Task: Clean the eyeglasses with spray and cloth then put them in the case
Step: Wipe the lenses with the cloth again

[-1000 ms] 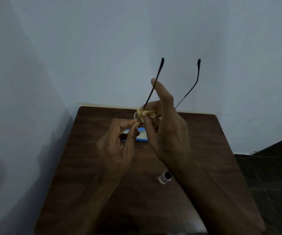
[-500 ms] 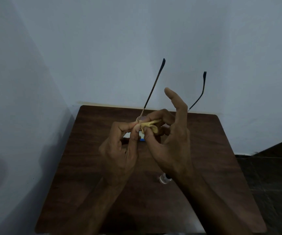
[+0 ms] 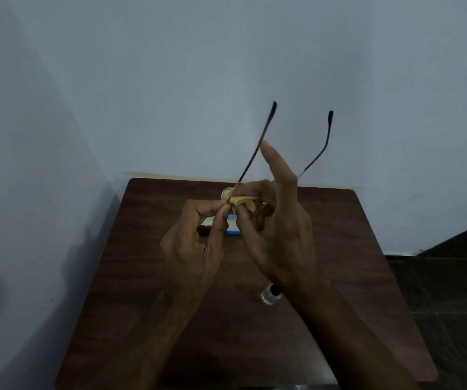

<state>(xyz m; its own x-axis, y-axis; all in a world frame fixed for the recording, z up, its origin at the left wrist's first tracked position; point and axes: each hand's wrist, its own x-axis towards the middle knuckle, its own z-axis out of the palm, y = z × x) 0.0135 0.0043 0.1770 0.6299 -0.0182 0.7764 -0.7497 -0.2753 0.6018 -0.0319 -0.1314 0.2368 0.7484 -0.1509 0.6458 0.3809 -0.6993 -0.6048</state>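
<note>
We look down on a dark wooden tabletop (image 3: 339,249) set in a corner of pale walls (image 3: 170,80), with dark floor (image 3: 446,291) at right. Above it, our left hand (image 3: 195,249) pinches the glasses (image 3: 257,144) by one lens, temples pointing up. Our right hand (image 3: 280,235) clamps a yellow cloth (image 3: 242,200) on that lens between thumb and fingers (image 3: 263,190), index raised straight. The blue case (image 3: 233,228) lies under the hands, and the bottle (image 3: 270,294) stands near the right wrist.
</note>
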